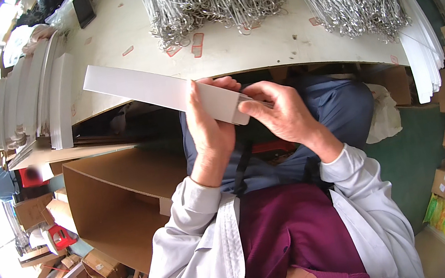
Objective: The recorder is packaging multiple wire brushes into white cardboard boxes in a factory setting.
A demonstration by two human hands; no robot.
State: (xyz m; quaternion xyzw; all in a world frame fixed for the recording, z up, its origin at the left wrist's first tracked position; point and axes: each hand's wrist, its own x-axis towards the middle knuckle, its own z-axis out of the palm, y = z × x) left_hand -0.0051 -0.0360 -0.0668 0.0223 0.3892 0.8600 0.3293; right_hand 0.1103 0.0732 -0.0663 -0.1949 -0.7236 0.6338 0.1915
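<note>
A long, narrow white box (143, 88) slants over my lap, its far end reaching above the table edge. My left hand (208, 121) is closed around it near its close end, thumb on one side and fingertips showing over the other. At that close end, my right hand (282, 111) has its thumb pressed against the box's end, with the fingers curled behind. Thin grey strands seem to show between the right fingers; what they are is too small to tell. The box's inside is hidden.
Bundles of thin metal wires with looped ends (249, 0) lie across the pale table (109, 47). White flat boxes are stacked at left (62, 98) and right (423, 50). A dark phone (84, 8) rests at the back left. A large open cardboard carton (124, 202) stands beside my left arm.
</note>
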